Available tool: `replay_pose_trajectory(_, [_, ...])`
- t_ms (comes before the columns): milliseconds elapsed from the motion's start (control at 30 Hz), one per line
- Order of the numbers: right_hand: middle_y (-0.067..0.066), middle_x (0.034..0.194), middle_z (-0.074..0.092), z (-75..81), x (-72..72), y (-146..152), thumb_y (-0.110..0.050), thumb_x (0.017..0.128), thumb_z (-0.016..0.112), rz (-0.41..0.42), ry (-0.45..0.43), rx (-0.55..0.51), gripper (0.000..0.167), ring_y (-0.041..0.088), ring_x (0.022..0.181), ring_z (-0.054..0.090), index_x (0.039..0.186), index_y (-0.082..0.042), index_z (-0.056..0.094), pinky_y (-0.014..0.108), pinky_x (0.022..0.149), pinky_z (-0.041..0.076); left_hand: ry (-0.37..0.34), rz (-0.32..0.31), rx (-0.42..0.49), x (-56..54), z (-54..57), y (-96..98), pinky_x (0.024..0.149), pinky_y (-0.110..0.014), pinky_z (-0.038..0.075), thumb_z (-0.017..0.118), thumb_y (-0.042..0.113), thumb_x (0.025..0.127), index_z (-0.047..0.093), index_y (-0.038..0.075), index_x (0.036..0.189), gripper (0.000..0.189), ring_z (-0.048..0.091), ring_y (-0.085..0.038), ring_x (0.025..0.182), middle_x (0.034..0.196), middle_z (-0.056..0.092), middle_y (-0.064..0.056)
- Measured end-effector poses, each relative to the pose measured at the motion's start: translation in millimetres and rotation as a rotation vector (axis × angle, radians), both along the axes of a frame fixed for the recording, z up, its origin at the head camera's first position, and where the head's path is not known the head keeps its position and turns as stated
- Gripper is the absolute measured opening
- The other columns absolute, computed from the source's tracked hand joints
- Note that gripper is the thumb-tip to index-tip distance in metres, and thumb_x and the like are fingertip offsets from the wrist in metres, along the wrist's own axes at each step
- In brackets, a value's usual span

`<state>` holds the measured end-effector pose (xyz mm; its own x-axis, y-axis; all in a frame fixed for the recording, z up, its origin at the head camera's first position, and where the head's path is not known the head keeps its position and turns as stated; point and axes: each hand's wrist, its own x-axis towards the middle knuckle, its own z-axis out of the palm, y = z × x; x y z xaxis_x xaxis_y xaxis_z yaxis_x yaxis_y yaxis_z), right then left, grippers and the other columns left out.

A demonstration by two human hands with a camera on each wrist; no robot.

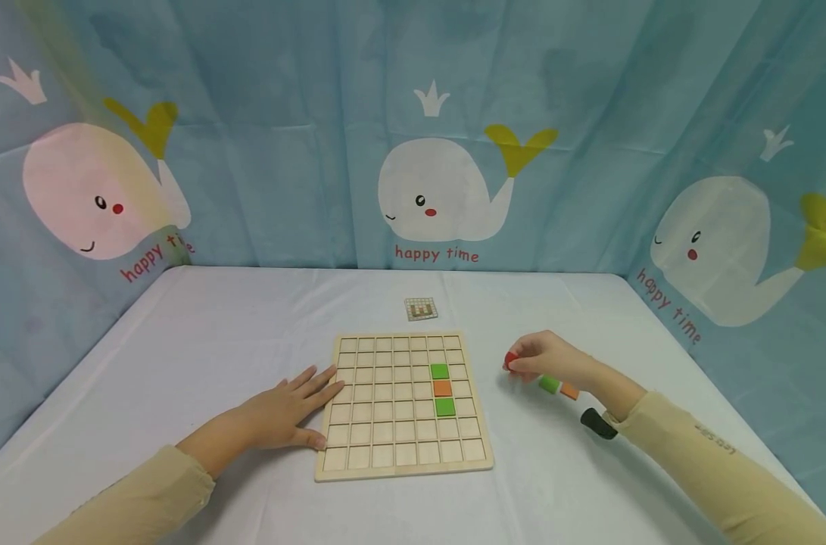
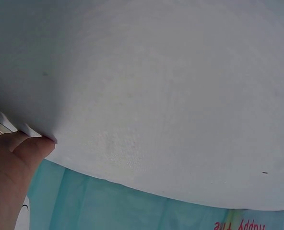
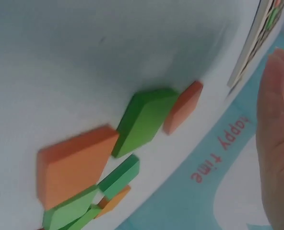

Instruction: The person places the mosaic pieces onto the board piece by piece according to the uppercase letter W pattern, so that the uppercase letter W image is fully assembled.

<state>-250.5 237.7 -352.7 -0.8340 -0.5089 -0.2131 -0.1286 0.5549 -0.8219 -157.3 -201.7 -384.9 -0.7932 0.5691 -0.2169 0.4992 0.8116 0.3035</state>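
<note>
Beside the gridded board (image 1: 403,409), red piece (image 1: 510,359) in right grip (image 1: 550,358).

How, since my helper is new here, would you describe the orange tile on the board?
Find the wooden board on the white table. In its second column from the right lies the orange tile, the only orange one there, between two green tiles.

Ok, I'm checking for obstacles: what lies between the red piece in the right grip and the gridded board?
In the head view, only bare white cloth shows between the red piece and the gridded board.
</note>
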Motion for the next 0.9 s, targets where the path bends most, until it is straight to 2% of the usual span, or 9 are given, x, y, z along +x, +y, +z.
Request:
replay_pose_trajectory(100, [0.015,0.087,0.070,-0.3,2.3,-3.4,-0.008,0.093,0.064,-0.001,-0.017,-0.030,0.020,0.020,0.077,0.064,0.103,0.009,0.064,0.032,0.072,0.056,-0.003,0.001,0.001,0.2,-0.4,0.1,0.106,-0.067,0.021,0.053,0.067,0.083,0.026,0.008,0.154,0.096,0.012,-0.045,0.144,0.161,0.012,-0.016])
replay_pose_trajectory(233, [0.018,0.088,0.067,-0.9,5.4,-6.9,-0.008,0.093,0.065,0.017,0.014,-0.034,0.026,0.019,0.074,0.060,0.111,0.011,0.063,0.031,0.069,0.054,-0.004,0.001,0.002,0.3,-0.6,0.1,0.106,-0.067,0.021,0.053,0.067,0.084,0.026,0.008,0.154,0.096,0.011,-0.045,0.144,0.161,0.011,-0.015])
replay_pose_trajectory(333, [0.016,0.086,0.065,-1.2,7.8,-9.4,-0.007,0.092,0.066,0.024,0.044,-0.029,0.029,0.020,0.074,0.058,0.115,0.010,0.062,0.032,0.069,0.052,-0.002,0.000,0.002,0.5,-0.3,0.3,0.106,-0.067,0.022,0.053,0.067,0.084,0.026,0.008,0.154,0.096,0.011,-0.045,0.144,0.161,0.011,-0.015])
replay_pose_trajectory(567, [0.006,0.079,0.060,0.0,12.2,-16.8,-0.004,0.089,0.070,-0.009,0.033,-0.033,0.023,0.022,0.072,0.058,0.106,0.004,0.057,0.033,0.068,0.052,0.000,0.008,-0.006,0.6,1.1,1.5,0.106,-0.067,0.022,0.054,0.067,0.083,0.027,0.007,0.154,0.096,0.012,-0.046,0.143,0.161,0.012,-0.016])
replay_pose_trajectory(733, [0.011,0.081,0.062,-0.8,14.3,-19.8,-0.005,0.089,0.069,0.009,0.012,-0.063,0.021,0.026,0.073,0.058,0.105,0.005,0.060,0.033,0.069,0.052,-0.004,0.010,-0.013,-0.8,0.6,1.2,0.106,-0.067,0.022,0.054,0.067,0.083,0.026,0.009,0.154,0.096,0.011,-0.045,0.144,0.161,0.012,-0.015])
replay_pose_trajectory(900, [0.018,0.085,0.064,-2.4,15.1,-21.7,-0.004,0.091,0.066,0.055,0.040,-0.053,0.024,0.025,0.074,0.057,0.112,0.007,0.063,0.034,0.068,0.052,-0.008,0.012,-0.007,-1.4,0.0,0.6,0.106,-0.067,0.022,0.055,0.067,0.083,0.027,0.009,0.154,0.096,0.011,-0.045,0.144,0.161,0.012,-0.015])
